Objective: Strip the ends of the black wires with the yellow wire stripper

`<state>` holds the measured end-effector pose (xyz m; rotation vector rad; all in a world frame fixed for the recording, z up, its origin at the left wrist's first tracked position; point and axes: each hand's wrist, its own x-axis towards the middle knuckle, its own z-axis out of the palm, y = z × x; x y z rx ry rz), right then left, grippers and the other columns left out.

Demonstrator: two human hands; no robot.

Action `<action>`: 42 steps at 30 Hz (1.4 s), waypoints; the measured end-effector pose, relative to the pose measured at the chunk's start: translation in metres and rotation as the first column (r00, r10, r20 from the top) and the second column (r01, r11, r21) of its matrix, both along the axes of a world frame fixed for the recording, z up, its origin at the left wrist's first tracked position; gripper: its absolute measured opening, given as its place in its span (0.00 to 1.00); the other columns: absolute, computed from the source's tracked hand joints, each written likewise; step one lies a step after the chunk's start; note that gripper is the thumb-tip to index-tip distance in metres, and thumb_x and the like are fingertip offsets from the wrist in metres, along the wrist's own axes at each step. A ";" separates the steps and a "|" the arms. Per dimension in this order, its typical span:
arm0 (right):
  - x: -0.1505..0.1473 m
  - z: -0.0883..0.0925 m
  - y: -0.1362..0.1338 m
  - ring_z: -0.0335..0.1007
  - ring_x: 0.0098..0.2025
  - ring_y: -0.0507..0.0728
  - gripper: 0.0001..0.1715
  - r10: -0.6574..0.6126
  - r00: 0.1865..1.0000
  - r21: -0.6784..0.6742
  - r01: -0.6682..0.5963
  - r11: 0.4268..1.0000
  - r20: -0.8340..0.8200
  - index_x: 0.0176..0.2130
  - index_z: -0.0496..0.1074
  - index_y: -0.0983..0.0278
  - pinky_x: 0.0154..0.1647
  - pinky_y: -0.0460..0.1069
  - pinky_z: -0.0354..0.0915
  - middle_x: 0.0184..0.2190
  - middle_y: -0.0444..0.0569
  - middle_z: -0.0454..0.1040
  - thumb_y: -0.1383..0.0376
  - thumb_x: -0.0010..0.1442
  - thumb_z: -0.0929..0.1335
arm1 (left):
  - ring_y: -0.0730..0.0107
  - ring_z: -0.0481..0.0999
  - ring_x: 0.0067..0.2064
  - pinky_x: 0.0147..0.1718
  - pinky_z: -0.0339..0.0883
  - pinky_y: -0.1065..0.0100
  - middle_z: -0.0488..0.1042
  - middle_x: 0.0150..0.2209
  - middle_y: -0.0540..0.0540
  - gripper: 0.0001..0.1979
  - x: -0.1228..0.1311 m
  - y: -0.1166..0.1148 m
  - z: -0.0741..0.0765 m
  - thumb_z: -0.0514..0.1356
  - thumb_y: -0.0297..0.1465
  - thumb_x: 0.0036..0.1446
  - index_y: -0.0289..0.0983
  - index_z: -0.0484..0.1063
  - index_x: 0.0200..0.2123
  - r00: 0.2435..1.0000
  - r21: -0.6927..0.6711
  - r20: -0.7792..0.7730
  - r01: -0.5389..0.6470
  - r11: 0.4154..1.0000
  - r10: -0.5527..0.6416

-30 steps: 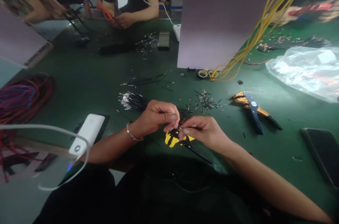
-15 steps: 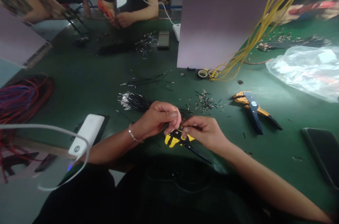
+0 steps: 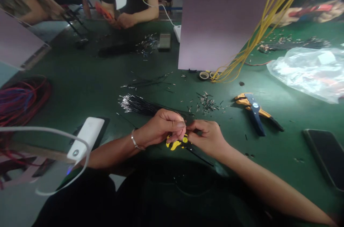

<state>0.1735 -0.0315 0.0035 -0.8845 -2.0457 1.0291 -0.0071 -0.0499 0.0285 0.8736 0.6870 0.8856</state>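
Note:
My left hand [image 3: 168, 126] is closed, thumb pressed over curled fingers; whatever it may hold is too small or hidden to make out. Close on its right, my right hand [image 3: 208, 134] pinches with thumb and forefinger, and its fingertips nearly meet the left ones. Just beneath both hands lies a yellow and black wire stripper [image 3: 175, 143], partly covered by the fingers. A bundle of thin black wires [image 3: 142, 106] with bright bare ends lies behind my left hand. Beyond my right hand is a scatter of short black cut-offs [image 3: 206, 104].
On the right lie an orange and blue wire stripper [image 3: 254, 107], a phone [image 3: 326, 157] and a clear plastic bag [image 3: 306, 73]. Yellow wires [image 3: 258, 37] hang beside a tall panel [image 3: 206, 19]. At left are a white power bank [image 3: 87, 137] and red wires [image 3: 32, 101]. Co-workers sit opposite.
My left hand has shifted slightly down and right, so the two hands are closer. The fingers cover the stripper differently. The whole view has drifted a little.

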 end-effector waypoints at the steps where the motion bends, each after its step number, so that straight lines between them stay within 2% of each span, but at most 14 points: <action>1: 0.000 0.000 0.000 0.62 0.19 0.48 0.10 0.000 1.000 0.040 0.000 0.999 0.005 0.21 0.70 0.64 0.22 0.43 0.59 0.16 0.41 0.68 0.73 0.49 0.63 | 0.80 0.65 0.16 0.13 0.55 0.76 0.72 0.21 0.46 0.12 0.001 -0.001 0.000 0.63 0.29 0.54 0.30 0.74 0.20 1.000 -0.006 -0.015 0.004 1.000 -0.004; 6: 0.000 -0.003 0.000 0.59 0.19 0.49 0.12 0.004 1.000 0.181 -0.006 0.984 0.012 0.19 0.67 0.64 0.21 0.45 0.56 0.16 0.42 0.64 0.74 0.50 0.62 | 0.80 0.65 0.16 0.12 0.54 0.76 0.71 0.19 0.46 0.13 0.003 -0.002 0.001 0.63 0.30 0.54 0.30 0.74 0.20 0.997 -0.035 -0.076 0.015 0.999 -0.018; 9: 0.004 -0.003 0.003 0.59 0.18 0.49 0.12 -0.014 1.000 0.179 0.013 0.984 0.004 0.18 0.67 0.64 0.21 0.45 0.56 0.15 0.41 0.64 0.74 0.50 0.62 | 0.81 0.64 0.16 0.12 0.54 0.77 0.72 0.20 0.46 0.14 0.001 -0.001 0.003 0.63 0.30 0.54 0.30 0.72 0.18 0.998 -0.065 -0.061 0.001 0.998 -0.005; 11: 0.007 -0.003 0.007 0.62 0.19 0.49 0.10 -0.026 1.000 0.088 0.027 0.996 -0.004 0.20 0.69 0.64 0.22 0.45 0.58 0.16 0.42 0.67 0.73 0.49 0.63 | 0.81 0.64 0.16 0.12 0.54 0.77 0.72 0.21 0.46 0.15 -0.002 0.001 0.004 0.62 0.30 0.55 0.30 0.71 0.19 0.999 -0.068 -0.036 -0.024 0.997 0.022; 13: 0.009 -0.002 0.010 0.65 0.20 0.50 0.09 -0.005 1.000 -0.102 0.003 0.995 -0.016 0.23 0.73 0.65 0.23 0.45 0.61 0.18 0.43 0.71 0.71 0.50 0.65 | 0.80 0.64 0.17 0.12 0.54 0.77 0.71 0.21 0.47 0.15 -0.005 0.005 0.002 0.62 0.31 0.56 0.31 0.70 0.20 0.998 -0.076 -0.017 -0.066 0.995 0.065; 16: 0.011 -0.002 0.014 0.69 0.21 0.51 0.07 0.053 0.994 -0.394 -0.087 0.915 -0.097 0.26 0.75 0.66 0.24 0.46 0.65 0.19 0.45 0.74 0.68 0.53 0.67 | 0.80 0.63 0.17 0.11 0.53 0.78 0.70 0.21 0.48 0.15 -0.009 0.010 -0.002 0.61 0.32 0.57 0.31 0.69 0.20 0.994 -0.100 0.033 -0.103 0.990 0.107; 18: 0.011 -0.002 0.015 0.70 0.21 0.52 0.07 0.068 0.982 -0.497 -0.149 0.855 -0.177 0.27 0.76 0.66 0.25 0.47 0.67 0.19 0.46 0.75 0.65 0.53 0.69 | 0.80 0.63 0.18 0.11 0.53 0.78 0.69 0.21 0.48 0.15 -0.010 0.012 -0.005 0.61 0.31 0.57 0.32 0.69 0.20 0.989 -0.102 0.080 -0.114 0.988 0.122; 20: 0.011 -0.002 0.015 0.71 0.22 0.52 0.07 0.063 0.972 -0.541 -0.179 0.822 -0.226 0.27 0.76 0.66 0.26 0.47 0.68 0.20 0.47 0.76 0.64 0.52 0.70 | 0.80 0.63 0.18 0.11 0.52 0.79 0.69 0.21 0.48 0.14 -0.010 0.013 -0.007 0.60 0.31 0.58 0.32 0.68 0.21 0.985 -0.097 0.112 -0.120 0.988 0.130; 26: 0.007 -0.002 0.013 0.72 0.23 0.53 0.08 0.064 0.971 -0.566 -0.188 0.803 -0.231 0.30 0.77 0.65 0.27 0.49 0.69 0.21 0.47 0.76 0.62 0.52 0.72 | 0.80 0.62 0.18 0.11 0.53 0.79 0.68 0.21 0.48 0.14 -0.010 0.012 -0.006 0.59 0.31 0.58 0.32 0.68 0.21 0.984 -0.085 0.131 -0.114 0.990 0.124; 35: 0.002 -0.002 0.008 0.73 0.23 0.53 0.04 0.055 0.968 -0.553 -0.187 0.812 -0.245 0.29 0.77 0.65 0.28 0.49 0.69 0.22 0.47 0.77 0.67 0.52 0.70 | 0.80 0.64 0.18 0.11 0.54 0.78 0.70 0.22 0.48 0.14 -0.008 0.010 -0.010 0.60 0.31 0.58 0.32 0.69 0.21 0.983 -0.116 0.152 -0.083 0.990 0.100; 42: 0.002 0.000 0.008 0.71 0.22 0.52 0.06 0.049 0.975 -0.535 -0.159 0.830 -0.215 0.27 0.76 0.65 0.26 0.48 0.69 0.21 0.46 0.76 0.68 0.52 0.68 | 0.81 0.63 0.18 0.11 0.55 0.78 0.70 0.22 0.48 0.14 -0.007 0.009 -0.010 0.61 0.30 0.58 0.32 0.69 0.22 0.985 -0.128 0.150 -0.067 0.990 0.086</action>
